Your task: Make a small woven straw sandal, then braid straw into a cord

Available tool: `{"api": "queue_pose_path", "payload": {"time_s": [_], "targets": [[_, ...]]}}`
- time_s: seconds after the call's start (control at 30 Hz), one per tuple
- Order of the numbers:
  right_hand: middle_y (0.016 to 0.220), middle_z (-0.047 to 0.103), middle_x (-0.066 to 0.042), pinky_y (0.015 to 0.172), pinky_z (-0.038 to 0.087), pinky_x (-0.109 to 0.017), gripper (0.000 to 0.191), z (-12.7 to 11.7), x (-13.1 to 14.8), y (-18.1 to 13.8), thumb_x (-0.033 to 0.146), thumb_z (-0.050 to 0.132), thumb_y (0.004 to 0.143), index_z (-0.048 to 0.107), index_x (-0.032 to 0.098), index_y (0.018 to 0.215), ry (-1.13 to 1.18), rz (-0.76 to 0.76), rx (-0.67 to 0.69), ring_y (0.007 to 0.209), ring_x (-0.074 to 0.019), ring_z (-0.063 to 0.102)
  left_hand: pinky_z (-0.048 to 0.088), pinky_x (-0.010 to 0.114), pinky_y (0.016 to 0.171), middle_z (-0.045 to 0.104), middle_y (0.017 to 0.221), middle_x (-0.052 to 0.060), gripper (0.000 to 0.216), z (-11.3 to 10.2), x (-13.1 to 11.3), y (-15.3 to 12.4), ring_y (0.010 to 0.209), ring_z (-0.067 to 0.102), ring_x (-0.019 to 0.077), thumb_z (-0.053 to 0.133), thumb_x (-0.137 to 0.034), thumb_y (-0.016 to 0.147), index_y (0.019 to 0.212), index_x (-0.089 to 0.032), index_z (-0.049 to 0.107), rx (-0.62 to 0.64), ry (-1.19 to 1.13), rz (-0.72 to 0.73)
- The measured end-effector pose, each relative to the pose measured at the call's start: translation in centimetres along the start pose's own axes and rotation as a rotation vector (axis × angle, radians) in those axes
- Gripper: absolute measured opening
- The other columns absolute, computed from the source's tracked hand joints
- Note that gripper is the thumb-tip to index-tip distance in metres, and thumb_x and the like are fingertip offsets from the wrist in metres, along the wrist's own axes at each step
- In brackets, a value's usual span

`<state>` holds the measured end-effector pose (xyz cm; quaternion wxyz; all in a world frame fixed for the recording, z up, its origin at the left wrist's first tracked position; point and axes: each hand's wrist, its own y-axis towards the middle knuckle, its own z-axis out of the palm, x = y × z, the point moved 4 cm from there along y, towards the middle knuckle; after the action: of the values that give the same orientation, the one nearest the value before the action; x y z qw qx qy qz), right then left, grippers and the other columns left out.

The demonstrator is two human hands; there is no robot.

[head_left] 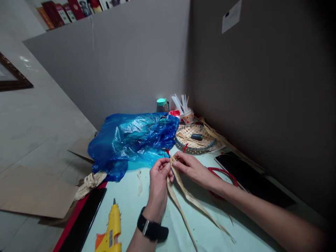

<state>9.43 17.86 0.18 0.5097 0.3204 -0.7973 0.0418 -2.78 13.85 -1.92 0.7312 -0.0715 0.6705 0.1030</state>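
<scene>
Close together over the pale green tabletop (136, 217), both my hands work on long, pale, dried husk strips (193, 200). My left hand (160, 178), with a black watch on its wrist, pinches the strips near their upper end. The thumb and fingers of my right hand (193, 168) close on the same end from the other side. Two tails of the strips hang down and lie toward the front right. Thin red tips (185, 148) stick up just beyond my fingers; what they join to is hidden by my hands.
A yellow glue gun (111, 229) lies at front left beside a black slab (85, 220). Beyond are a blue plastic bag (133, 134), a round woven basket (181, 144) and a cup of white sticks (187, 117). A red coil (233, 178) and black tablet (252, 178) lie right.
</scene>
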Motion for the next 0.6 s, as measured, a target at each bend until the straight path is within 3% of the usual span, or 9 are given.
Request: {"api": "queue_pose_path", "payload": {"time_s": [0.13, 0.3, 0.47, 0.6], "targets": [[0.067, 0.047, 0.004, 0.058, 0.029, -0.025, 0.034, 0.0, -0.6, 0.4, 0.043, 0.041, 0.095, 0.044, 0.019, 0.071, 0.003, 0.024, 0.002, 0.065, -0.0125, 0.044, 0.04, 0.024, 0.053, 0.057, 0.071, 0.002, 0.016, -0.2, -0.5, 0.0, 0.055, 0.047, 0.0114, 0.054, -0.026, 0.084, 0.093, -0.015, 0.062, -0.02, 0.212, 0.078], [0.065, 0.045, 0.004, 0.057, 0.026, -0.026, 0.034, 0.1, -0.7, 0.4, 0.041, 0.041, 0.095, 0.044, 0.019, 0.07, -0.01, 0.037, 0.029, 0.062, -0.0124, 0.04, 0.041, 0.037, 0.086, 0.065, 0.093, 0.011, 0.025, 0.2, -1.8, -0.9, 0.09, 0.055, 0.0236, 0.049, -0.009, 0.082, 0.093, -0.016, 0.071, -0.076, 0.452, 0.236], [0.062, 0.044, 0.004, 0.055, 0.026, -0.025, 0.026, -0.3, -1.0, 0.8, 0.031, 0.046, 0.09, 0.05, 0.017, 0.069, 0.012, 0.029, 0.08, 0.06, -0.0115, 0.039, 0.044, 0.034, 0.083, 0.069, 0.098, 0.011, 0.043, 0.6, -2.3, -1.2, 0.09, 0.06, 0.0228, 0.041, 0.001, 0.078, 0.103, -0.017, 0.072, 0.008, 0.582, 0.333], [0.06, 0.044, 0.005, 0.054, 0.027, -0.024, 0.024, -0.5, -1.5, 0.9, 0.029, 0.045, 0.089, 0.051, 0.017, 0.069, 0.025, 0.035, 0.077, 0.057, -0.0109, 0.039, 0.045, 0.031, 0.085, 0.071, 0.104, 0.008, 0.034, 0.3, -1.7, -0.6, 0.094, 0.062, 0.0215, 0.046, -0.01, 0.084, 0.104, -0.019, 0.072, 0.062, 0.467, 0.23]]}}
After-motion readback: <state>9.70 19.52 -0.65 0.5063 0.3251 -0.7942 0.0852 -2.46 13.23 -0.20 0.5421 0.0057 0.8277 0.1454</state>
